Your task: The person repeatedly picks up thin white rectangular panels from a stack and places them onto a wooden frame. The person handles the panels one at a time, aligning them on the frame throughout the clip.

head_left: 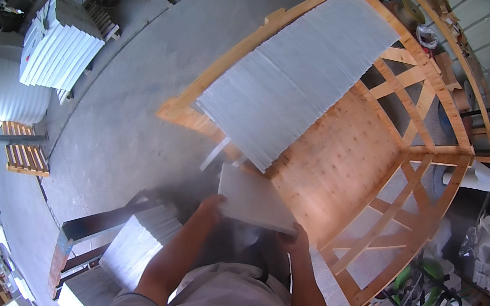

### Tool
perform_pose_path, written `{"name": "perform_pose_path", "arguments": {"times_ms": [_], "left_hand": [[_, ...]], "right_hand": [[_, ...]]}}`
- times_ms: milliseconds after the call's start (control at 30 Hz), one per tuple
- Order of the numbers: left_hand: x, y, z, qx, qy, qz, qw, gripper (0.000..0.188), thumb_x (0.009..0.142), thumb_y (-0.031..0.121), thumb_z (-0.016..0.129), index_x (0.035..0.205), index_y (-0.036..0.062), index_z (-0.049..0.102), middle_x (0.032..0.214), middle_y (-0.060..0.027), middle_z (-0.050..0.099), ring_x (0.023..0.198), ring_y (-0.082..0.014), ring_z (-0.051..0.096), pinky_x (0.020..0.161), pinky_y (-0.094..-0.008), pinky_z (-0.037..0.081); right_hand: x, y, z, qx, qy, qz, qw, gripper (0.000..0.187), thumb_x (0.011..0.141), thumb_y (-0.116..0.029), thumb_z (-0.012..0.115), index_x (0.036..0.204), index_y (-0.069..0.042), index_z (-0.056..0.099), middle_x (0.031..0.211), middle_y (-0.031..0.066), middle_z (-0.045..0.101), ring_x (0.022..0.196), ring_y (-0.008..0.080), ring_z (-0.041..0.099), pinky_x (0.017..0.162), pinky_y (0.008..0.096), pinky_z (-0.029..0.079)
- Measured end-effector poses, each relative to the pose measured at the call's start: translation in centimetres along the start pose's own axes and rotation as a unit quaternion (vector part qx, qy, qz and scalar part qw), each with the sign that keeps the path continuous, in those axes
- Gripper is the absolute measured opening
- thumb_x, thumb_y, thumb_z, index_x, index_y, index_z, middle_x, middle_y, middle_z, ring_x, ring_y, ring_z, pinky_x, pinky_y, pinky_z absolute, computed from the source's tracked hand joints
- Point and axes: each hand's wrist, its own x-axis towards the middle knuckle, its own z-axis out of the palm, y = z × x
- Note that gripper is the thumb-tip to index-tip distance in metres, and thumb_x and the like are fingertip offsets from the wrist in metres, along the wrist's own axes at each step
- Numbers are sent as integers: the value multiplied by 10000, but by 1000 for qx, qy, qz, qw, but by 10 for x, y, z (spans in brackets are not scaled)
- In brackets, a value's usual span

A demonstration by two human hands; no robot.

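Observation:
I hold a flat white stone slab (pixel 254 197) level in front of my chest. My left hand (pixel 211 204) grips its near left corner and my right hand (pixel 293 239) grips its near right edge. Just beyond the slab stands a large wooden crate (pixel 347 163), open on my side. A long row of white slabs (pixel 297 74) stands on edge inside it along the left wall. The held slab hovers at the near end of that row, above the crate's plank floor.
A stack of white slabs (pixel 136 242) rests on a dark metal trolley (pixel 74 241) at my lower left. More stacked white slabs (pixel 58 47) and a small pallet (pixel 25 149) stand on the concrete floor (pixel 127 120) to the left. A green cart (pixel 423 287) and boxes crowd the right.

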Motion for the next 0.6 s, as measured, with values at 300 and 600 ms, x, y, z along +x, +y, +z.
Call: {"name": "perform_pose_path", "arguments": {"times_ms": [300,600], "left_hand": [[14,81,-35,28,-6,-12,1000,373,731,126,643,1053,-19,522,1005,-191,549,889,-339,591,701,-463,527],[35,163,-61,34,-75,7,997,368,725,62,635,1058,-27,508,1015,-200,552,889,-365,602,728,-513,530]], "right_hand": [[18,30,62,-29,2,-31,999,377,837,-132,506,1174,25,444,1151,212,518,1075,334,521,933,463,455],[13,34,147,98,41,-19,994,375,854,-109,500,1197,25,426,1189,215,502,1105,347,505,950,452,440]]}}
